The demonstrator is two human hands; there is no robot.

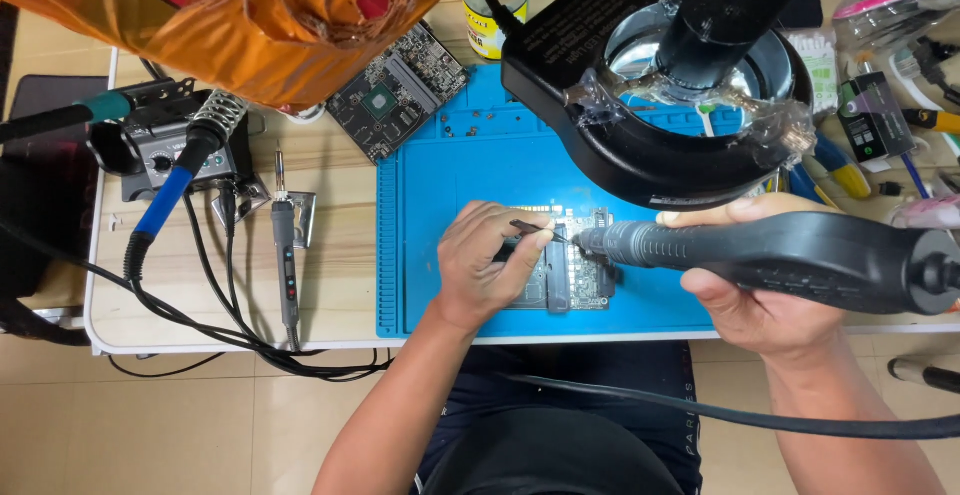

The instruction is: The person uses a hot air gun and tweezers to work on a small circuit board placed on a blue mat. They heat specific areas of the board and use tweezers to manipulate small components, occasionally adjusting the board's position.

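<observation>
A small circuit board (585, 280) lies on the blue work mat (430, 215) near the table's front edge. My left hand (485, 260) rests on the board's left part and pinches black tweezers (535, 228), their tips pointing right over the board. My right hand (760, 290) grips a thick black hot-air handpiece (800, 255). The handpiece's metal nozzle (583, 243) points left, close to the tweezer tips above the board. A black cable (750, 417) runs from the handpiece across my lap.
A black ring-light magnifier (660, 85) hangs over the mat's back right. A second circuit board (398, 90) lies at the mat's back left corner. Soldering irons (285, 255), a stand (170, 145) and cables sit left. Orange film (270, 15) fills the top left. Small tools clutter the right edge.
</observation>
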